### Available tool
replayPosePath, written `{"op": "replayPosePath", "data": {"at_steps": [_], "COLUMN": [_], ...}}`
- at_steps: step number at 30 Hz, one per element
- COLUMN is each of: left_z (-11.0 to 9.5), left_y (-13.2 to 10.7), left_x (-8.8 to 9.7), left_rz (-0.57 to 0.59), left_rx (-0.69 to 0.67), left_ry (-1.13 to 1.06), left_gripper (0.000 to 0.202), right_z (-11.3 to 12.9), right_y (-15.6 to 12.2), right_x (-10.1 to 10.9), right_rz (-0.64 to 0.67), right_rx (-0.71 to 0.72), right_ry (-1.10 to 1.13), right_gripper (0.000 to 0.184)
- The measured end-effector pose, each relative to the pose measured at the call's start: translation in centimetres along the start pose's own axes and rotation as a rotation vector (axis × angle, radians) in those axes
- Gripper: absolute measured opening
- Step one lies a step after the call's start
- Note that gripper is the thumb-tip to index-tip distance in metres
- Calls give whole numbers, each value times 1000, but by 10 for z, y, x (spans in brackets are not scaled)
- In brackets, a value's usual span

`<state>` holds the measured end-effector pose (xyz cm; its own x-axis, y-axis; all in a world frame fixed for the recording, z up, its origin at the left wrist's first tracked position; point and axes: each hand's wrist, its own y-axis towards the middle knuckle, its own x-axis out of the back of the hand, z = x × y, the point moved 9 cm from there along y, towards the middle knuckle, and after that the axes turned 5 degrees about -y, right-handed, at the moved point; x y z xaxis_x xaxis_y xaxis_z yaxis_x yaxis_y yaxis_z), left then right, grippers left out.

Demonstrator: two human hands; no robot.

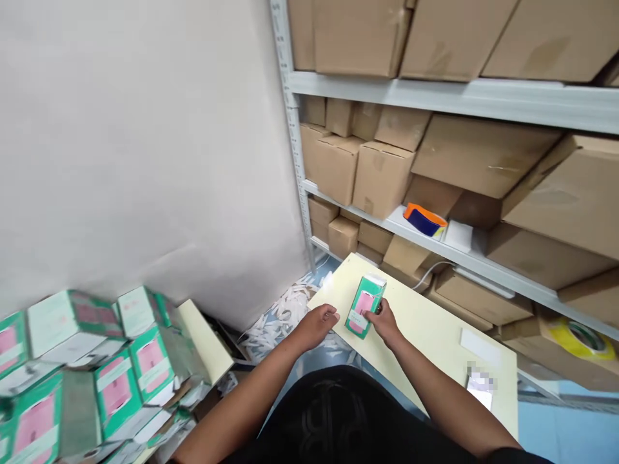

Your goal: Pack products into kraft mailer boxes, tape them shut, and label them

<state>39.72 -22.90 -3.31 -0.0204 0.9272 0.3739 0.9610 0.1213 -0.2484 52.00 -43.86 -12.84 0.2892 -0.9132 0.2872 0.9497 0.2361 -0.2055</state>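
Observation:
My right hand (pixel 385 321) grips a green box (pixel 358 314) with a pink panel and a pale label band by its right side, thumb across the front. The box's white top end is tilted away from me, over the cream table (pixel 425 348). My left hand (pixel 318 324) is just left of the box and apart from it, beside the table's edge. Its fingers are curled inward, and whether anything is in them is hidden.
Many similar green and pink boxes (pixel 113 383) are piled at the left. Paper strips (pixel 290 309) litter the floor by the wall. A metal shelf (pixel 435 103) of cardboard boxes stands behind the table, with tape rolls (pixel 425 219) on it. White papers (pixel 478 345) lie on the table's right.

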Motion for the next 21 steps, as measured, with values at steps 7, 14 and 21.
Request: {"op": "replayPosePath", "data": {"at_steps": [7,14,21], "left_z": [-33,-44,-41], "left_y": [46,103,156], "left_x": [-79,-126,-159], "left_rz": [154,215,287], "left_rx": [-35,-28,-57], "left_ry": [241,398,682], "left_gripper": [34,60,74], "right_z": [-50,-100,-119], "right_y": [25,34,25], "right_x": [62,53,47], "right_rz": [-84,-179,-266], "right_rx": [41,72,7], "right_ry": [-389,-439,-391], "right_gripper": [57,59,62]}}
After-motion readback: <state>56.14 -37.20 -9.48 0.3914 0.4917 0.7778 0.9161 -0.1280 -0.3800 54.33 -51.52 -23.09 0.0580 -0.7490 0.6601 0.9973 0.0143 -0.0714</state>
